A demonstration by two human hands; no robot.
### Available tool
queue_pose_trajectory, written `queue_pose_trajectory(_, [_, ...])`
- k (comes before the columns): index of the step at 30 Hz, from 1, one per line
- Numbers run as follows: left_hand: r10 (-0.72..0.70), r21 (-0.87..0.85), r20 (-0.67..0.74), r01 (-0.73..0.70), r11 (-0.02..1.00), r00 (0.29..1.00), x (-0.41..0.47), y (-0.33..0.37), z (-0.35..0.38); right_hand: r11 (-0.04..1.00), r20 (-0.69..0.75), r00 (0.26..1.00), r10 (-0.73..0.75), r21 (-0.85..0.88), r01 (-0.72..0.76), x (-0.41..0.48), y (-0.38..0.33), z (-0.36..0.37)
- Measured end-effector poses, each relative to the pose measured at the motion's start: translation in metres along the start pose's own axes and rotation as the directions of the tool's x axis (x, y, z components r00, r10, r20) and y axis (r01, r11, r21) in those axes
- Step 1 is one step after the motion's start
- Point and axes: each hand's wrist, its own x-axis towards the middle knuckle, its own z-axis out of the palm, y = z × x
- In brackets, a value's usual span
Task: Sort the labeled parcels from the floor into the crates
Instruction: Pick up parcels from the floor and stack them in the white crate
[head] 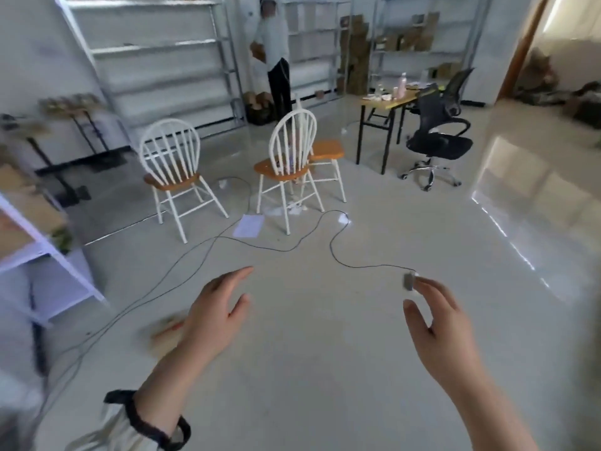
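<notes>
Nearest, pale sleeve with a black cuff [146,421] at the bottom edge, left hand [214,315] held out above the floor [325,369], fingers straight and loosely spread, holding nothing. Right hand [442,327] level with it and well apart, thumb and forefinger set wide, other fingers relaxed, nothing clasped; small grey block [408,282] at the forefinger's tip, contact impossible to tell. Blurred brown parcel [164,332] with a reddish stripe flat on the floor, partly hidden behind the left hand; label unreadable. Thin black cable [331,249] snaking over the floor from the grey block toward the chairs. Beyond, sheet of paper [248,225] on the floor between the left white chair [170,157] and the middle white chair [292,141], both spindle-backed with orange seats. Farther back on the right, desk [395,100] with a pink bottle [402,84] and small clutter, black office chair [439,125] just beside it. Metal shelving [156,47] along the back wall, cardboard boxes [356,50] stacked on the right-hand bays. Standing person [276,60] in front of the shelving, dark bin of brown boxes [258,105] near the feet.
</notes>
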Motion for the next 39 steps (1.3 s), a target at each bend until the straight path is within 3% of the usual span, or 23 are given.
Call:
queue_pose_trajectory(5, [-0.236,0.083,-0.158,0.251,0.964,0.959,0.007,-0.107,-0.059,0.994,0.214,0.971,-0.106,0.022,0.103,0.07,-0.046,0.102])
queue_pose_trajectory(11, [-0.458,0.196,-0.286,0.52,0.832,0.842,0.002,-0.189,-0.096,0.966,0.472,0.847,-0.245,0.046,0.254,0.158,-0.105,0.229])
queue_pose_trajectory(15, [-0.609,0.151,-0.4,0.705,0.693,0.685,0.005,-0.233,-0.108,0.908,0.63,0.673,-0.387,0.136,0.395,0.221,-0.156,0.332])
queue_pose_trajectory(20, [-0.716,0.076,-0.469,0.832,0.55,0.517,0.022,-0.284,-0.11,0.885,0.77,0.476,-0.425,0.243,0.397,0.263,-0.215,0.453])
queue_pose_trajectory(25, [-0.815,0.001,-0.415,0.896,0.443,0.404,0.034,-0.355,-0.102,0.925,0.87,0.37,-0.326,0.213,0.314,0.266,-0.243,0.567])
queue_pose_trajectory(27, [-0.85,0.004,-0.369,0.915,0.403,0.376,0.043,-0.402,-0.098,0.948,0.896,0.36,-0.26,0.165,0.273,0.267,-0.245,0.613])
queue_pose_trajectory(31, [-0.887,0.011,-0.283,0.926,0.378,0.366,0.075,-0.514,-0.076,0.974,0.926,0.344,-0.155,0.085,0.208,0.272,-0.237,0.71])
queue_pose_trajectory(34, [-0.913,-0.028,-0.241,0.938,0.345,0.328,0.1,-0.603,-0.029,0.986,0.955,0.291,-0.058,0.008,0.168,0.27,-0.214,0.793])
queue_pose_trajectory(37, [-0.936,-0.041,-0.179,0.948,0.315,0.304,0.117,-0.699,0.046,0.996,0.975,0.206,0.083,-0.09,0.026,0.253,-0.17,0.889])
queue_pose_trajectory(39, [-0.947,-0.024,-0.123,0.953,0.301,0.296,0.123,-0.762,0.103,0.994,0.979,0.182,0.091,-0.099,0.038,0.236,-0.128,0.959])
